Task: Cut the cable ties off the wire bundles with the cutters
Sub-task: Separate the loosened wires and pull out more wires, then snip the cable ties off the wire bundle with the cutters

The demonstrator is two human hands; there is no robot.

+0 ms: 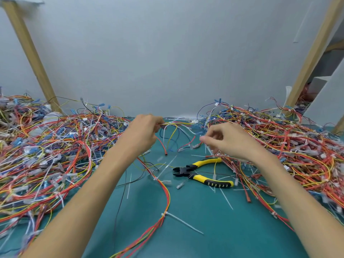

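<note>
My left hand (144,132) pinches a small wire bundle (176,131) of yellow, white, blue and red wires and holds it above the mat. A white cable tie (169,124) wraps the bundle just right of my fingertips. My right hand (225,139) hovers to the right with fingers curled, its fingertips at loose ends of that bundle; whether it grips anything I cannot tell. The cutters (202,174), yellow and black handled, lie on the green mat (195,211) below my hands with jaws pointing left, untouched.
Big tangled piles of coloured wires lie at the left (46,151) and right (288,146). A tied red and yellow bundle (163,215) crosses the mat in front. Cut tie pieces (226,199) are scattered around. Wooden posts (29,53) lean against the grey wall.
</note>
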